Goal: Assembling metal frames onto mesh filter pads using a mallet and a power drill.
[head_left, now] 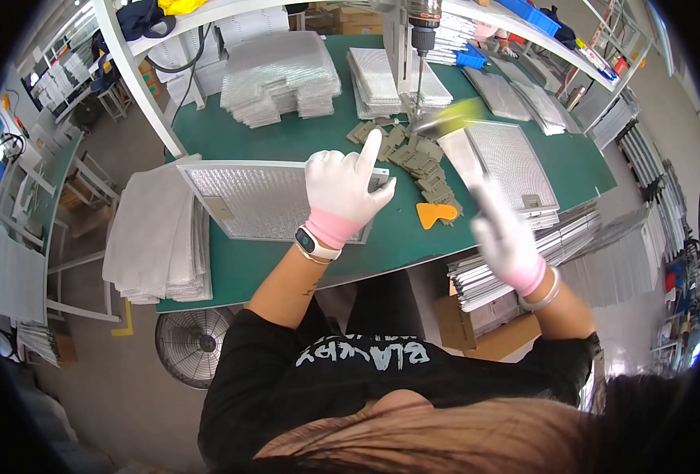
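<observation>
Only the head view here, looking down on my own two gloved hands over the green worktop (pixel 286 142).

My left hand (pixel 342 189) is up over the right end of the metal mesh filter panel (pixel 263 197) that lies flat in front of me. The grip is loose and open, index finger pointing up, thumb out to the side, nothing in it. It looks like it's hovering just over the frame's edge, but I honestly can't tell if the palm touches.

My right hand (pixel 508 237) is blurry. It's closed around the handle of a wide brush (pixel 452 130) with yellowish bristles, held out over the second filter panel (pixel 512 162), which sits on top of a stack at the right edge of the worktop.

Between the two panels there's a heap of small grey-green plastic clips (pixel 417 158) and an orange scraper (pixel 435 213) lying just beside them, untouched. A drill press (pixel 421 47) hangs down behind the clips.

How far along? My guess is somewhere mid-batch: big piles of mesh sheets (pixel 283 75) at the back and another stack (pixel 156 237) on my left, plus loads of clips left. The panel under my left hand already has a little latch piece fitted near its left end.
</observation>
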Demonstrator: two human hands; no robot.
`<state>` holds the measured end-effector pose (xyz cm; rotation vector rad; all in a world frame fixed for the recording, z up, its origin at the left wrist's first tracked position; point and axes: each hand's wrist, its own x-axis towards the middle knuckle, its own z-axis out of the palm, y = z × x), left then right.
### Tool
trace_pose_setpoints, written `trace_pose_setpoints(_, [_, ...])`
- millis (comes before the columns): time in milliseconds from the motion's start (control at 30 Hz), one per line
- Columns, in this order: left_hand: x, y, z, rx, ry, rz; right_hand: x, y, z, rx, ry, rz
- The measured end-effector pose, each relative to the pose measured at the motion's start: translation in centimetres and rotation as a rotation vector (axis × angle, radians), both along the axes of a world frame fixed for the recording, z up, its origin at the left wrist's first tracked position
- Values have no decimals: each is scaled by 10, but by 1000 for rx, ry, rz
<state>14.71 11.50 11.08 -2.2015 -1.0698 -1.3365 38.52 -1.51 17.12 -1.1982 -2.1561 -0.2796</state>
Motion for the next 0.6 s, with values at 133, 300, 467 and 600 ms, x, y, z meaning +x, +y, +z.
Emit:
trace_pose_setpoints(133, [-1,-4,2,-43,-17,-35,15,13,-66,-658,75,-190])
trace_pose_setpoints(300, [1,-11,-4,28,-46,-111,11,62,-169,-678,-134,-438])
trace_pose_setpoints(467, [-1,-27,-7,135,-125,-56,-40,164,11,352,503,61])
trace_pose_setpoints(600, [4,-22,-3,87,-102,-29,-85,195,148,229,657,200])
